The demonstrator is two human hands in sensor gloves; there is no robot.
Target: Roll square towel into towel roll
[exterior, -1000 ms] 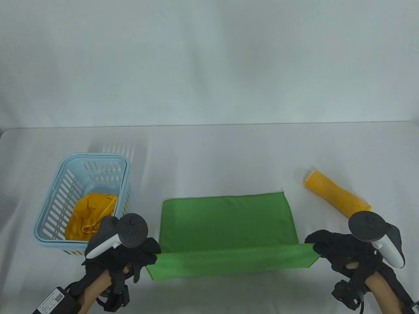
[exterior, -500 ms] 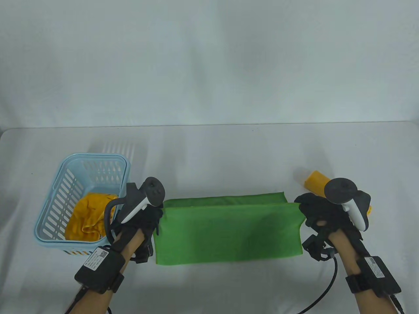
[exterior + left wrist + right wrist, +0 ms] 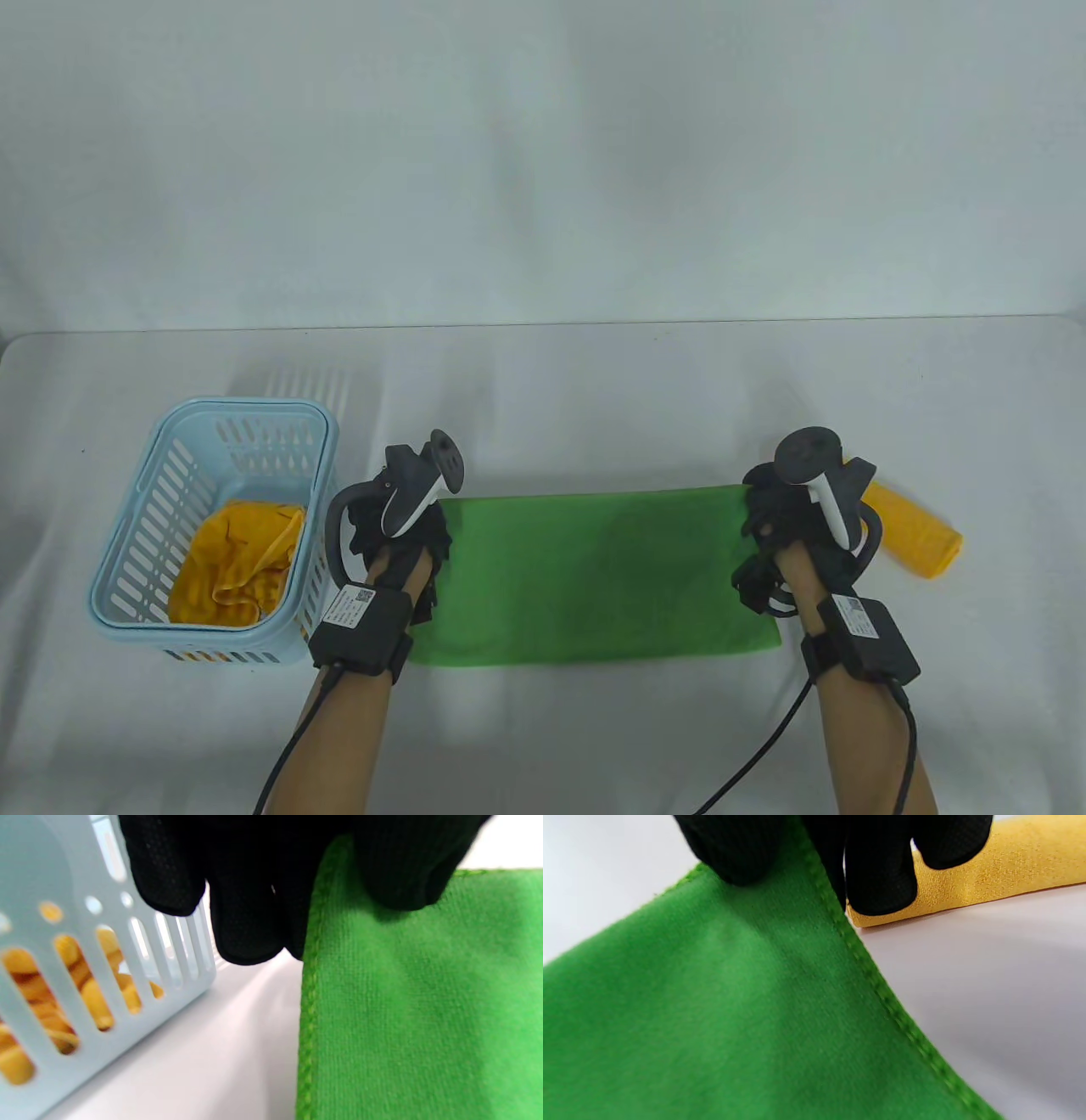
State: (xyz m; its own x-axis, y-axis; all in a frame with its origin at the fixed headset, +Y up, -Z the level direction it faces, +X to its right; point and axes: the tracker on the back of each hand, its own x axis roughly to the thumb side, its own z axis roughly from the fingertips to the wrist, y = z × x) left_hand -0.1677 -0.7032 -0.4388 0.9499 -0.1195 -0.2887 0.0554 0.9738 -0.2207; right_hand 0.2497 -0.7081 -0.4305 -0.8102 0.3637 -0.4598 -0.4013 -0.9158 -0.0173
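Observation:
A green towel [image 3: 594, 577] lies folded in half on the table, a wide rectangle between my hands. My left hand [image 3: 407, 526] pinches its far left corner, thumb on top of the cloth and fingers [image 3: 250, 925] past the hem [image 3: 309, 993]. At the far right corner my right hand [image 3: 776, 509] pinches the same way, thumb on the green towel [image 3: 734, 1005] and fingers [image 3: 878, 887] beyond the stitched edge. The left wrist view shows the green towel [image 3: 424, 1005] filling its right half.
A light blue slotted basket [image 3: 161, 509] with a crumpled yellow cloth [image 3: 233, 560] stands left of the towel, close to my left hand; its wall [image 3: 85, 984] fills the left wrist view. A rolled yellow towel [image 3: 916, 535] lies right of my right hand, also [image 3: 1001, 870].
Both hands carried the towel's near edge away from me and laid it over the far edge, folding the towel in half. The hands now sit at the far corners.

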